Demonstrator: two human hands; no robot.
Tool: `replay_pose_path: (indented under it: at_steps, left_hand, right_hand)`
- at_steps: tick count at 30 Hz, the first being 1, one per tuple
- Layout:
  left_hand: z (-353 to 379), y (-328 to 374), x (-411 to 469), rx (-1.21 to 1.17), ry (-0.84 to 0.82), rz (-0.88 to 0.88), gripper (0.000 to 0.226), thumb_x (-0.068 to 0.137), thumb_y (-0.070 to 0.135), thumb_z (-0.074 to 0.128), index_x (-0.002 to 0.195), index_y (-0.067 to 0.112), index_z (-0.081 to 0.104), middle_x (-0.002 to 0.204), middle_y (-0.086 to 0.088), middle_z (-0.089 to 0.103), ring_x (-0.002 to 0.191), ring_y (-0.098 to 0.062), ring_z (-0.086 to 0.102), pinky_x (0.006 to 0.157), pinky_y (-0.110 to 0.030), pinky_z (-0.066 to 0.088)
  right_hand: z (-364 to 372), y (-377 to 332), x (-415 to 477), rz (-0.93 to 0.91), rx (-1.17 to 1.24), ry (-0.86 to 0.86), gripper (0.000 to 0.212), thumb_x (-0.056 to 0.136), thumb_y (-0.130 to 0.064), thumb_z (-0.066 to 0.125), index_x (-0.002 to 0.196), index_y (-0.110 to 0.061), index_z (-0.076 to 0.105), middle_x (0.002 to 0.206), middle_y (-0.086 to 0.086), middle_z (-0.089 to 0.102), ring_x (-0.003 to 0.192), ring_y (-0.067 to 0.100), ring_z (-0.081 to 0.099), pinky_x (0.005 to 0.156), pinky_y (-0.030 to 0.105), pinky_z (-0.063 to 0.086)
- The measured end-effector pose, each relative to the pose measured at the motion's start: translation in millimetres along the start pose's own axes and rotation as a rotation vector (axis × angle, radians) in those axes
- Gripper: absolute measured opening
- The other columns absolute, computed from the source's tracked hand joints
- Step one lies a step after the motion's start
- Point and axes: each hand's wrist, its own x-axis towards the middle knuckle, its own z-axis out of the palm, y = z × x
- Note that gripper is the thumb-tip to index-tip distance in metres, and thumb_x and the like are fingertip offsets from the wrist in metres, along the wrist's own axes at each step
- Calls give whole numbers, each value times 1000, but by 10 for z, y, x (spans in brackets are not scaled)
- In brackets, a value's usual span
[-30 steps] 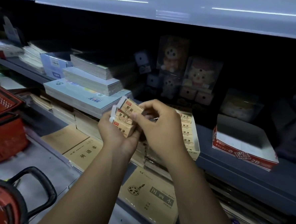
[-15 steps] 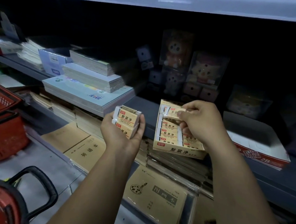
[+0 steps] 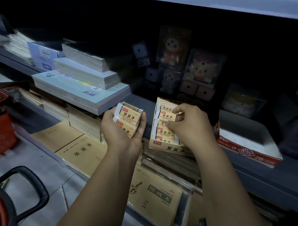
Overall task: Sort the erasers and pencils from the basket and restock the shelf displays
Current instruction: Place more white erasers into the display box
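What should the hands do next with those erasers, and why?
Probably the right hand should let go of the eraser it pinches in the display box: it lies among the rows there, and the left hand holds a stack of erasers waiting.

The stacked erasers [image 3: 128, 117] in the left hand [image 3: 122, 130] read 聚屑净 over "2B·ERASER", same print as the boxed erasers [image 3: 164, 132]. Their display box [image 3: 174, 150] had 聚屑净 big across the front. The red carton [image 3: 258, 159] said "2B". Left brown notebook [image 3: 83, 150] said 英语本, right brown notebook [image 3: 159, 195] said 图画本. The blue workbook [image 3: 64, 80] showed an "8".
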Motion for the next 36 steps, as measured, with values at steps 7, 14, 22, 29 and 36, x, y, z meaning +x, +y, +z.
replay_pose_path:
  at_steps: [7, 14, 22, 29, 36]
  left_hand:
    - [-9, -21, 1, 26, -13, 14, 28, 94, 25, 54, 104, 5, 71, 100, -18, 71, 110, -36, 69, 79, -44, 62]
    - [-16, -33, -9, 29, -15, 17, 32, 94, 26, 54, 112, 4, 71, 100, -18, 72, 106, -35, 70, 78, -43, 62]
    - [-3, -52, 1, 53, -27, 31, 31, 91, 24, 54, 110, 5, 69, 98, -18, 69, 104, -35, 71, 82, -42, 62]
    - [11, -58, -4, 61, -50, 22, 24, 91, 25, 50, 91, 7, 66, 82, -13, 69, 88, -30, 71, 83, -46, 61]
    - [7, -61, 6, 61, -29, 3, 41, 89, 27, 49, 117, 3, 68, 108, -23, 66, 119, -40, 65, 99, -50, 54]
  right_hand:
    - [82, -20, 86, 10, -88, 60, 9, 88, -20, 76, 94, -25, 71, 102, -1, 69, 91, 20, 67, 78, 39, 59]
    - [139, -19, 136, 15, -113, 110, 16, 91, -16, 70, 76, -22, 68, 91, -1, 67, 85, 21, 68, 74, 41, 61]
    - [156, -276, -150, -303, 310, 49, 6, 91, -29, 71, 87, -29, 75, 92, -12, 65, 79, 3, 63, 67, 14, 49]
    - [284, -304, -163, -316, 306, -61, 18, 80, -29, 84, 96, -29, 75, 94, -12, 64, 84, 2, 61, 72, 17, 43]
    - [262, -342, -215, -242, 409, -89, 11, 84, -18, 81, 91, -26, 79, 75, -10, 71, 69, -5, 63, 59, 6, 42]
